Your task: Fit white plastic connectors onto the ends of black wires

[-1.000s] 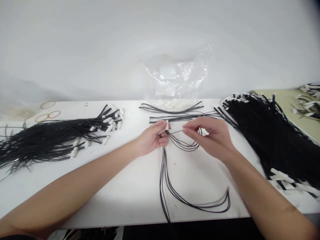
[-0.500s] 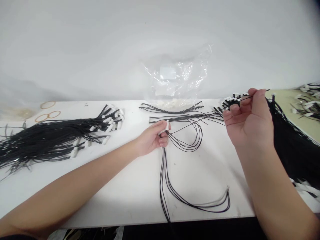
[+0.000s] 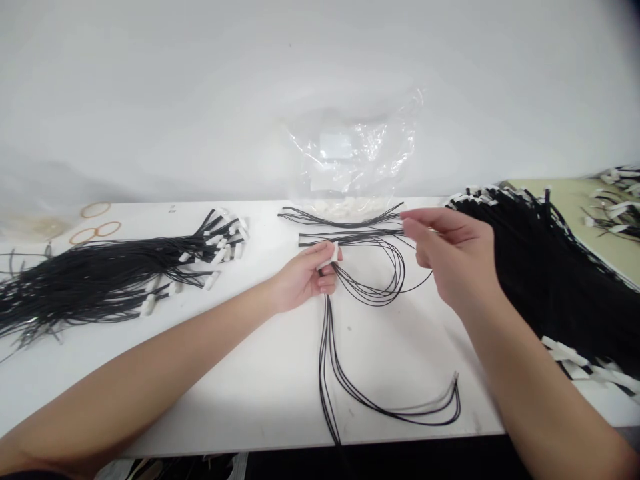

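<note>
Near the middle of the table, my left hand (image 3: pixel 303 277) is closed around a small white plastic connector (image 3: pixel 334 252). Several black wires (image 3: pixel 370 301) leave the connector and curve into a loop on its right. More black wires (image 3: pixel 326 347) hang down below the same hand, some bending right to bare metal ends. My right hand (image 3: pixel 455 250) is raised right of the loop, thumb and forefinger pinched. One black wire (image 3: pixel 417 287) runs from the loop up to it, and a tiny tip pokes out at the fingertips.
Loose black wires (image 3: pixel 345 223) lie behind my hands, before a clear plastic bag (image 3: pixel 365 157) with white pieces. Wired white connectors (image 3: pixel 220 250) are heaped left, near rubber bands (image 3: pixel 95 211). A large black wire bundle (image 3: pixel 550 267) covers the right side. The table's front edge is close.
My right hand has come left and slightly down, toward the left hand, with the wire in its fingers. The wire, stretched out before, now sags in a curve. My left hand stays put.
</note>
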Available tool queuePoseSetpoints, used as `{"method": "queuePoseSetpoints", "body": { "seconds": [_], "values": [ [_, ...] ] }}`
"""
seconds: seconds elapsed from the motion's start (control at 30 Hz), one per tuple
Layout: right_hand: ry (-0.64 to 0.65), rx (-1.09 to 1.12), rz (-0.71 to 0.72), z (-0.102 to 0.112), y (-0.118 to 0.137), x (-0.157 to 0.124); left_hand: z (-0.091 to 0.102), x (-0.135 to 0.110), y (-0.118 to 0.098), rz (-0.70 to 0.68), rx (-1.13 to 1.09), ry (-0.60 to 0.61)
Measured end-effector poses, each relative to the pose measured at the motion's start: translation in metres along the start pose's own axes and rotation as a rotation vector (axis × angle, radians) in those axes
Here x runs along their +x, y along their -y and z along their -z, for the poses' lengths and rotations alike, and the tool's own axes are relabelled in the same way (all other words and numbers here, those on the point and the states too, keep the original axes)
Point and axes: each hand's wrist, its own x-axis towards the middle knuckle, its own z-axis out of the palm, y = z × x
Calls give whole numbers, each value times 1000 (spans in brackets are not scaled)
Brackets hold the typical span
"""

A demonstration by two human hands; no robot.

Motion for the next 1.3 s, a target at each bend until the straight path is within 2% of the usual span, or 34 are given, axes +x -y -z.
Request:
{"method": "queuePoseSetpoints", "body": {
  "seconds": [0.1, 0.2, 0.37, 1.3],
  "values": [
    [62, -227, 92, -11, 2, -11, -1, 0, 0, -11, 10, 3],
    [95, -334, 167, -17, 2, -16, -1, 0, 1, -21, 18, 13],
    [100, -294, 237, -18, 0, -18, 0, 0, 1, -21, 14, 17],
    [75, -265, 219, -24, -8, -22, -1, -2, 1, -19, 4, 45]
  ]
}}
